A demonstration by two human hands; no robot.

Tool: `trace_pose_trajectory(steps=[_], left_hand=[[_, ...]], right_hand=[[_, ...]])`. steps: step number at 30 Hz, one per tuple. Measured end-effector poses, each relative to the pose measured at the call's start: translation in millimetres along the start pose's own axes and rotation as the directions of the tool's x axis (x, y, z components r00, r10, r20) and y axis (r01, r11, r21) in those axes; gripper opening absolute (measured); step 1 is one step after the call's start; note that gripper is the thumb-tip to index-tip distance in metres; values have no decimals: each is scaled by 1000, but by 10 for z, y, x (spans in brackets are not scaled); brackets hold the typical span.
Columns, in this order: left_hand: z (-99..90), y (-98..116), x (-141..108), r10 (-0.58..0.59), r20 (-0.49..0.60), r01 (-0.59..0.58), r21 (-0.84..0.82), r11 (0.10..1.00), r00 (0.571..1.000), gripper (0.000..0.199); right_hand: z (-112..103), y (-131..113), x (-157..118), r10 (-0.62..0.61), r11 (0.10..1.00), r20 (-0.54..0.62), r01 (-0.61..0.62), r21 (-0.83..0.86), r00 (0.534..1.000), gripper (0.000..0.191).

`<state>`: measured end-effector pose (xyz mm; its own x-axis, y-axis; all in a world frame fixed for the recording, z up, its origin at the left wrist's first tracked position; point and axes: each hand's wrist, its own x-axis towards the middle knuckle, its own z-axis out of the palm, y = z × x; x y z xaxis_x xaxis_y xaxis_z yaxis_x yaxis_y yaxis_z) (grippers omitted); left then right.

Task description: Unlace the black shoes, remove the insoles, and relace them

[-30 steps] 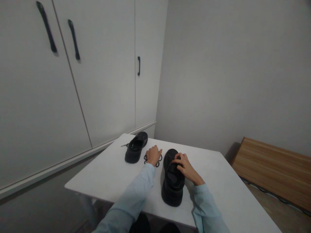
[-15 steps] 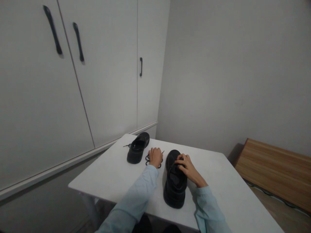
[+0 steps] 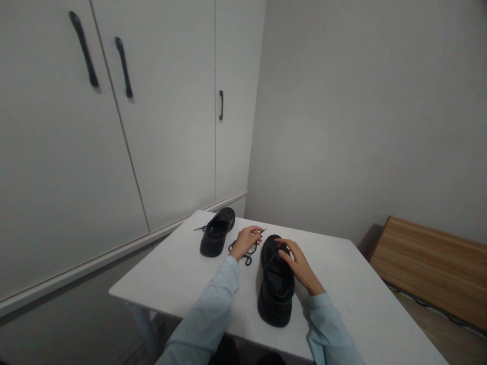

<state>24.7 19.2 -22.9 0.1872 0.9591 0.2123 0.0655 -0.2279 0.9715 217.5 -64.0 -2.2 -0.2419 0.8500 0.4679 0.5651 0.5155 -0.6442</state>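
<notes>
A black shoe [image 3: 274,294] stands on the white table [image 3: 175,274], its heel toward me. My right hand [image 3: 297,261] rests over its front part from the right, fingers apart and curved. To the left of that shoe, my left hand [image 3: 248,240] pinches a black shoelace [image 3: 248,260] near its tip, which points up and right toward the shoe's toe. The rest of the lace lies in loops on the table, under and beside this hand. A second black shoe [image 3: 217,232] sits farther back on the left, with a thin lace at its left side.
White cabinet doors [image 3: 171,126] with dark handles rise behind the table on the left. A grey wall [image 3: 342,116] stands behind it. At the right is a wooden board or bench [image 3: 437,263], with cables below its edge.
My left hand has risen slightly and moved toward the shoe's toe, and the lace tip has moved up and right with it. My right hand's fingers have opened a little.
</notes>
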Motion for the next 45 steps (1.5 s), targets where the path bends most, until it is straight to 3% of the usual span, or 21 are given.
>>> trace_pose_trajectory(steps=[3, 9, 19, 25, 30, 33, 38, 45], left_hand=[[-20, 45, -21, -5, 69, 8, -47, 999, 998, 21], [-86, 92, -65, 48, 234, -55, 25, 998, 971, 28], [-186, 93, -76, 70, 283, -151, 275, 949, 956, 22], [-172, 107, -87, 64, 280, -157, 323, 933, 958, 22], [-141, 137, -97, 56, 296, -153, 316, 936, 953, 21], [-131, 138, -97, 74, 293, -169, 315, 934, 953, 19], [-126, 138, -110, 65, 267, -155, 333, 930, 962, 20], [-84, 151, -131, 46, 212, -110, 300, 948, 976, 25]], right_hand=[[1, -16, -9, -55, 998, 49, 54, 38, 997, 38], [16, 23, -8, -73, 996, 99, 67, 67, 992, 29], [27, 34, 1, -43, 994, 60, 37, 103, 997, 24], [22, 24, 3, -7, 997, 85, 1, 79, 996, 27], [24, -9, 18, 99, 980, 96, -114, 162, 990, 38], [31, -43, 46, 154, 969, 90, -168, 182, 984, 32], [65, -11, 129, 216, 972, 18, -216, 90, 976, 27], [146, 47, 208, 150, 973, -64, -159, -169, 987, 14]])
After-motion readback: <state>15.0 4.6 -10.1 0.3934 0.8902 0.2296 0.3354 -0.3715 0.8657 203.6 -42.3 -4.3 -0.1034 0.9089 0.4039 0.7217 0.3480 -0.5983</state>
